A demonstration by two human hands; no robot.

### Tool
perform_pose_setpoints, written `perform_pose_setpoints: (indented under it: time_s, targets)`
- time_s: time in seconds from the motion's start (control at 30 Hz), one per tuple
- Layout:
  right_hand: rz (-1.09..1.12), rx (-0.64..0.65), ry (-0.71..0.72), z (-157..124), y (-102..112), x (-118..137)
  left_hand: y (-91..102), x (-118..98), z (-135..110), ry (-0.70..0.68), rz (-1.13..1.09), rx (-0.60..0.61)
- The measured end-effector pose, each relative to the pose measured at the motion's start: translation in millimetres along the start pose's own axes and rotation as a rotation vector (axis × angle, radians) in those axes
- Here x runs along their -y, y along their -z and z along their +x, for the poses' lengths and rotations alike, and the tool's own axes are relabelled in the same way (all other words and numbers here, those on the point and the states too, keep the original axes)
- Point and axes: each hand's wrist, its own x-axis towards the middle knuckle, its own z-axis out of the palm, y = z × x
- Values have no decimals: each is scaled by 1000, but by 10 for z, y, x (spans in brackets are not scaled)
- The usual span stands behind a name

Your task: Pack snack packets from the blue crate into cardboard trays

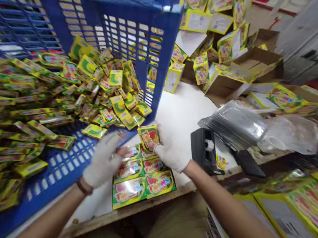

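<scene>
Desk (184, 102), near edge: wooden, lined with flat packs (160, 185) in paired rows.
Left hand (99, 167), fingers: blurred, just beside those rows; cannot tell whether apart or together.
Right hand (172, 153), fingers: clamped on one pack (147, 135) over the far row.
Crate (162, 77): blue, slotted, heaped with loose packs (86, 65).
Open room: white desk strip between crate and tape dispenser (205, 151).
Back: opened cartons (254, 63), jumbled.

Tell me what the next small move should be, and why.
Probably lower the held packet onto the far end of the laid-out packets: the right hand has it right there, and the others lie flat, side by side in rows.
</scene>
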Motion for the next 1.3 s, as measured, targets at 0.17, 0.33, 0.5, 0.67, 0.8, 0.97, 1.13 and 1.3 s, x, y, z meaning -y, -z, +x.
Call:
perform_pose_setpoints:
  time_s: [0.17,0.33,0.5,0.67,0.8,0.97,1.13,1.3]
  targets:
    - [-278,542,-89,25,328,-27,12,831,251,453,406,301]
    - [-690,784,-53,138,71,29,68,1066,255,550,389,488]
    - [-789,696,-54,-1,-156,16,255,986,155,690,278,241]
    - [-874,472,-65,-205,-249,-9,346,701,50,840,-189,-153]
    - [-695,613,-135,-126,-206,-31,291,230,51,956,-922,-308]
    - [-85,233,-197,3,-154,17,174,-295,48,906,-1247,-218]
    - [170,-41,-50,120,27,0,68,-498,9,708,-881,37]
    - [-169,118,-150,183,204,-254,-75,-400,-10,344,-212,69]
